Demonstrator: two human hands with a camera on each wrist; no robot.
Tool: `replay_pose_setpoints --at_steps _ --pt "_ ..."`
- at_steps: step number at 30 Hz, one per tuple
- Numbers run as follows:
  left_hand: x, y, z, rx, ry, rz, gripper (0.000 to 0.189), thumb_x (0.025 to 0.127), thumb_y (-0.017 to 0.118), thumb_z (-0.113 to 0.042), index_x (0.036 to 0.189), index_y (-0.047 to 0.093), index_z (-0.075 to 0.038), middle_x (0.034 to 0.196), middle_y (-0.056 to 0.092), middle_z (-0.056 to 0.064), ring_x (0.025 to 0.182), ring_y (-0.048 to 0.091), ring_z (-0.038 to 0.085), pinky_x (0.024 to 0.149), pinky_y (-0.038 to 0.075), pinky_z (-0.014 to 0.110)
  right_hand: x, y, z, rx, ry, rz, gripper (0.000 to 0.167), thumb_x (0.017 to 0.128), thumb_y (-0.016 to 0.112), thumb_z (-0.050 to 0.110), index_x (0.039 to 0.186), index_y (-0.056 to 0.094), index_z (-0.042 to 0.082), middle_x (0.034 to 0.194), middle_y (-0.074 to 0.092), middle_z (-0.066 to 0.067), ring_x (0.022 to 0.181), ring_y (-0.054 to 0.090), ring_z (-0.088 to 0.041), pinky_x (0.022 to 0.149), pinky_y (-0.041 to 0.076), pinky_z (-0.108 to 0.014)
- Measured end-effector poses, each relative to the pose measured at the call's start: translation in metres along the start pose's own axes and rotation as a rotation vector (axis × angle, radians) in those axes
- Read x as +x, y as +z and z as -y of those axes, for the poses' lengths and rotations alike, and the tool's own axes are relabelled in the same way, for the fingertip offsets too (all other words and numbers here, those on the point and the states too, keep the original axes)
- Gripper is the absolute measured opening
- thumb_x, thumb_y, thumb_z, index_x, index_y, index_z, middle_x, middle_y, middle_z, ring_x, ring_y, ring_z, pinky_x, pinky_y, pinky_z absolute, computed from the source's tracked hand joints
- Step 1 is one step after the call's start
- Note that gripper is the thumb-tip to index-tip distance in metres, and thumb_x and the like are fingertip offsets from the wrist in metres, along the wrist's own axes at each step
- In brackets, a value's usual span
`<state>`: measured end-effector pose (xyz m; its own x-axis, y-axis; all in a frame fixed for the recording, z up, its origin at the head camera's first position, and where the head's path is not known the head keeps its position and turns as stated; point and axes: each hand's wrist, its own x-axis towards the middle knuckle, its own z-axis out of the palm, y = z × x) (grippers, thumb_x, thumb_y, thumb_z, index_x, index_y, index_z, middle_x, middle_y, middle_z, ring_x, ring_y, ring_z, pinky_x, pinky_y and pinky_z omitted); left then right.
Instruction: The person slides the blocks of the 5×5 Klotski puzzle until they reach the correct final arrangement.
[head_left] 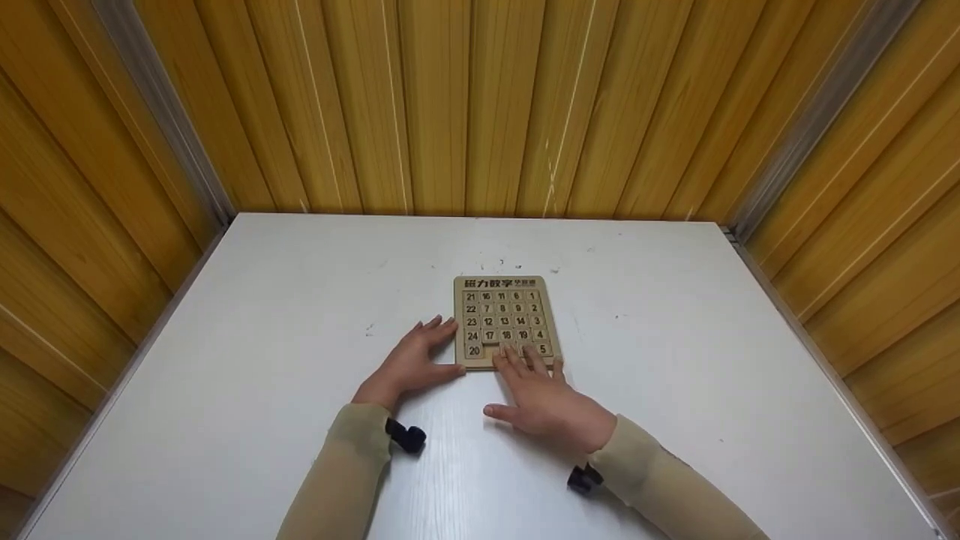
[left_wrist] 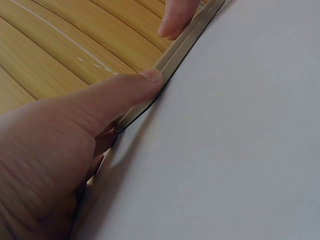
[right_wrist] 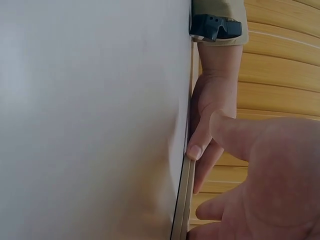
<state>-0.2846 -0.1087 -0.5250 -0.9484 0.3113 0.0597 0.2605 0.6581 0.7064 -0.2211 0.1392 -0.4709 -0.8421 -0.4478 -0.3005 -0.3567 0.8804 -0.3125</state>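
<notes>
A wooden sliding number puzzle (head_left: pixel 504 280) lies flat on the table, its top edge printed with Chinese characters. Numbered tiles fill most of the grid; in the bottom row I can read 20 and 5, with a bare gap beside 20. My left hand (head_left: pixel 415 361) holds the puzzle's lower left corner, thumb (left_wrist: pixel 145 82) on the front edge and fingers along the left side. Over the bottom row, my right hand (head_left: pixel 551 405) touches the tiles with nearly straight fingertips, its thumb held apart. These fingers hide some bottom-row tiles.
The white table (head_left: pixel 300 300) stretches around the puzzle, with small dark marks behind it. Yellow wood-panelled walls (head_left: pixel 465 105) enclose the back and both sides. A black wrist camera (head_left: pixel 407 436) sits on the left sleeve, another (head_left: pixel 584 478) on the right.
</notes>
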Motion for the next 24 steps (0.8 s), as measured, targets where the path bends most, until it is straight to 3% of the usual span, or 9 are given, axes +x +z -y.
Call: replay_pose_setpoints --at_steps 13,18,24 --pt "-0.001 0.0 0.0 0.015 0.026 -0.002 0.086 0.082 0.084 -0.047 0.155 0.046 -0.018 0.164 0.04 0.007 0.158 0.028 0.034 0.131 0.017 0.055 0.012 0.006 0.031 -0.023 -0.072 0.034 0.094 0.097 0.047 0.07 0.167 0.01 0.019 0.174 -0.001 -0.004 0.161 -0.009 -0.033 0.128 -0.005 -0.064" --pt "0.0 0.0 0.001 0.022 0.016 -0.006 0.087 0.082 0.083 -0.051 0.155 0.047 -0.019 0.165 0.04 0.006 0.158 0.027 0.034 0.131 0.018 0.055 0.015 0.006 0.032 -0.028 -0.076 0.03 0.094 0.097 0.049 0.069 0.167 0.01 0.019 0.174 0.005 -0.004 0.162 -0.008 -0.033 0.128 -0.006 -0.066" --pt "0.0 0.0 0.001 0.039 0.029 -0.002 0.086 0.083 0.084 -0.044 0.155 0.046 -0.015 0.163 0.043 0.001 0.158 0.028 0.028 0.133 0.015 0.05 0.014 0.004 0.027 -0.036 -0.067 0.025 0.094 0.097 0.05 0.068 0.167 0.009 0.021 0.174 0.007 -0.003 0.162 -0.006 -0.034 0.128 -0.004 -0.066"
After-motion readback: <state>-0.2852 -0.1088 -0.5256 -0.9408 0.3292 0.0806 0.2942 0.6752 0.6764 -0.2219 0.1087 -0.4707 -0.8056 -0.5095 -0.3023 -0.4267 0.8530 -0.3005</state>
